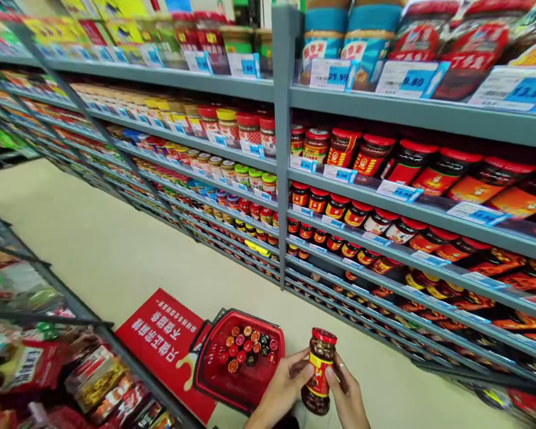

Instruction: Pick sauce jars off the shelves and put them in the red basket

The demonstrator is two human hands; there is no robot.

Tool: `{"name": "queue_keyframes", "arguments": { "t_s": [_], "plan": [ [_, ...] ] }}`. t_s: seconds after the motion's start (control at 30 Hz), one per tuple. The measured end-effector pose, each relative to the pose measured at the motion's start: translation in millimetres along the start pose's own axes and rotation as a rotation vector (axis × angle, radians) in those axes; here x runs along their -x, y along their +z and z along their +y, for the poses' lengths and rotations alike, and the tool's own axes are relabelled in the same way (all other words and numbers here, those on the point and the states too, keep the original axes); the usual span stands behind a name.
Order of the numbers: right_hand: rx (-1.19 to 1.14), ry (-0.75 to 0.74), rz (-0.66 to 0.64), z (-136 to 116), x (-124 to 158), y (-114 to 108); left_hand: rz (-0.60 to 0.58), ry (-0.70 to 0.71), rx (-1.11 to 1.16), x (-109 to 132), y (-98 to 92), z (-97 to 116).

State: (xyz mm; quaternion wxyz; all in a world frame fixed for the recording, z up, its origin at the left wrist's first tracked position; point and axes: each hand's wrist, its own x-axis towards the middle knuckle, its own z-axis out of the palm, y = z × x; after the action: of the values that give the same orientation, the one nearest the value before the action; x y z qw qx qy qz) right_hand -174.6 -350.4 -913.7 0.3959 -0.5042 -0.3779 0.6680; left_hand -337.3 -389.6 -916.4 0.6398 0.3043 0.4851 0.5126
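Left hand (284, 386) and right hand (348, 396) pinching red-capped glass sauce jar (320, 372) upright, fingers (304, 364) slightly spread, just beside red shopping basket (202, 372) of jars (245, 345). Fingertip grip on smooth glass: possible slip, breakage on floor (116, 238).

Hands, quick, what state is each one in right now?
Left hand: closed, holding the red-lidded sauce jar.
Right hand: closed, holding the same jar.

A white-and-blue shelf price tag (330, 74) reads 25.90, a neighbouring tag (408, 77) reads 9.80; the red floor mat's (161, 339) white Chinese lettering is too skewed to read.
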Motion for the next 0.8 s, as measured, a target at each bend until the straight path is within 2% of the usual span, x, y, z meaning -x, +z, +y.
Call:
{"name": "queue_keyframes", "arguments": {
  "t_s": [0.1,0.23,0.37,0.43,0.67,0.8],
  "plan": [
    [0.049,0.023,-0.016,4,-28,3,-0.048,-0.002,0.057,-29,-22.2,-9],
    [0.135,0.0,0.033,24,-70,7,-0.08,-0.016,0.113,-77,-53.2,-32],
    [0.255,-0.078,0.067,50,-102,14,-0.246,0.054,0.186,-118,-81.1,-51],
    [0.292,-0.1,0.071,62,-113,18,-0.292,0.082,0.213,-133,-93.3,-62],
    [0.276,-0.138,0.017,110,-144,20,-0.235,0.062,0.223,-160,-122.7,-124],
    [0.237,-0.187,-0.048,133,-159,22,-0.153,0.034,0.201,-172,-134.7,-152]
  ]
}}
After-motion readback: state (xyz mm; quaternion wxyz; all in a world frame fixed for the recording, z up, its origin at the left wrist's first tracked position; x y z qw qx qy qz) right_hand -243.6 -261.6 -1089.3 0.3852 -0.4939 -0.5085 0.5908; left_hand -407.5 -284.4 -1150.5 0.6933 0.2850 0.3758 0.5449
